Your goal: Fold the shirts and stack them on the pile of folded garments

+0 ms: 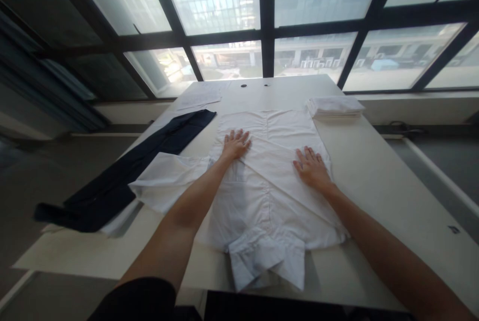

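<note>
Far L: long dark-navy cloth garment (pixel 130 171), slantwise on the pale smooth-topped table (pixel 389 201). Next, wide white cloth sleeve (pixel 170 178) sticks out toward it, over or right against the navy, can't tell which. Then the L hand (pixel 236 145): palm down, fingers spread, gripping nothing, on the upper L part of the thin white cloth shirt (pixel 277 201). Shirt lies mid-table, pointed white collar (pixel 294 266) at the near edge, far hem toward the window. Puckers along the centre strip, plus diag. creases btwn the hands. R hand (pixel 311 168), well apart from L, also flat, nothing clamped, near the shirt's R edge. Far R: neat folded white cloth stack (pixel 337 106), just beside the far R corner.

Looks like smoothing. To do it well, prob. best: light, even palms, sweep centre → sides; anchor one hand while the other strokes, else cloth skids & diag. creases return. Mind the puckered strip: short tugs lengthwise.
</note>
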`<action>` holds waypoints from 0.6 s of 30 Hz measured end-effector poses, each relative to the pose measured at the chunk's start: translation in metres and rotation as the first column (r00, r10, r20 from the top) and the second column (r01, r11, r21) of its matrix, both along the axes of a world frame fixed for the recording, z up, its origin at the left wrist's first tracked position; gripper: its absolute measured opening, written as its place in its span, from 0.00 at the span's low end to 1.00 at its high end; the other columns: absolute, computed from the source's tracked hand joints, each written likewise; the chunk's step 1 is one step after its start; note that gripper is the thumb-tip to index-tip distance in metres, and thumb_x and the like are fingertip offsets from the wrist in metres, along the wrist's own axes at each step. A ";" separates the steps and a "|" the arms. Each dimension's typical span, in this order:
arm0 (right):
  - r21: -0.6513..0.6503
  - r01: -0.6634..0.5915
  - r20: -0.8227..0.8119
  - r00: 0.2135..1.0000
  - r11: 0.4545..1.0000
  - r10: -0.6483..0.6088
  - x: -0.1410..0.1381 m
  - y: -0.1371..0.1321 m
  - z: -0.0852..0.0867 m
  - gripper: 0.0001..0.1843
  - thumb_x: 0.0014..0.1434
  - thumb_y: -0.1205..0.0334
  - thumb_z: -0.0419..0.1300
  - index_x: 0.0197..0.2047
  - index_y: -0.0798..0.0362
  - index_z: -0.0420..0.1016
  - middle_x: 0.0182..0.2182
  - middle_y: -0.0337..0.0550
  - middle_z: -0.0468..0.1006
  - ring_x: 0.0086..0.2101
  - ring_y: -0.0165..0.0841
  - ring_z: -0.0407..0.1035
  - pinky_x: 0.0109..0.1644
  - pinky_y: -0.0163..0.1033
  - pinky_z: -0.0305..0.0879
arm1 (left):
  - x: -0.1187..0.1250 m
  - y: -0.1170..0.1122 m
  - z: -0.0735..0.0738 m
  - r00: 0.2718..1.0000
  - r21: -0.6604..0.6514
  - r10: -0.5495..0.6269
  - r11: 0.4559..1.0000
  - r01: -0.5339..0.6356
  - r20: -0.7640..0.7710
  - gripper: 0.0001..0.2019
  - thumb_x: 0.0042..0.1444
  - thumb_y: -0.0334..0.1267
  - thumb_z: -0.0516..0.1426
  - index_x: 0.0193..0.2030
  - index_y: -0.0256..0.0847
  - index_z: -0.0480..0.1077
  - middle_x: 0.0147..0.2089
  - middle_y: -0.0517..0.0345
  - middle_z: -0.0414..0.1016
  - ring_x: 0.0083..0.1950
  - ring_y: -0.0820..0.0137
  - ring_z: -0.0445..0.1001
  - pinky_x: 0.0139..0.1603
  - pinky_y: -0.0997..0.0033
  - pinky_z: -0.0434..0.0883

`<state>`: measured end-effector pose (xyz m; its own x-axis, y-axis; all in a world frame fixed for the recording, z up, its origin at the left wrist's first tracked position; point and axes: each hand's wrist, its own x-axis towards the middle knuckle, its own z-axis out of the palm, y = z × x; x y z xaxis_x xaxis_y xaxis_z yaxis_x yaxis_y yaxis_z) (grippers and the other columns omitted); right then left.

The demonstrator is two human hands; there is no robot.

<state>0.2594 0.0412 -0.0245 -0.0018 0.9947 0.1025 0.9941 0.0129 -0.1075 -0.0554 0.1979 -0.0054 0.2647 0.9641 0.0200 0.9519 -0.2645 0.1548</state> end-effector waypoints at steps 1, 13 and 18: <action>0.003 -0.001 0.003 1.000 1.000 0.001 0.000 0.000 -0.001 0.34 0.75 0.48 0.42 0.77 0.55 0.55 0.76 0.60 0.52 0.74 0.47 0.46 0.75 0.56 0.45 | 0.000 0.000 0.000 0.999 0.002 0.000 1.000 0.000 0.050 0.32 0.70 0.57 0.45 0.78 0.53 0.53 0.82 0.56 0.45 0.81 0.44 0.37 0.77 0.35 0.38; 0.082 -0.040 0.022 0.999 0.996 0.038 0.003 -0.001 -0.012 0.33 0.74 0.50 0.42 0.75 0.57 0.59 0.74 0.63 0.57 0.72 0.49 0.51 0.73 0.59 0.48 | -0.034 -0.043 0.065 0.914 0.208 -0.153 0.975 0.078 0.375 0.27 0.70 0.46 0.51 0.72 0.38 0.64 0.73 0.48 0.67 0.74 0.63 0.64 0.75 0.60 0.60; 0.140 -0.072 -0.012 0.997 0.988 0.075 0.005 -0.001 -0.018 0.34 0.73 0.50 0.41 0.73 0.60 0.62 0.72 0.66 0.59 0.71 0.53 0.54 0.71 0.62 0.52 | -0.093 -0.105 0.091 0.923 0.109 -0.194 0.980 0.167 0.332 0.29 0.66 0.51 0.58 0.69 0.39 0.69 0.70 0.47 0.71 0.71 0.59 0.68 0.74 0.56 0.62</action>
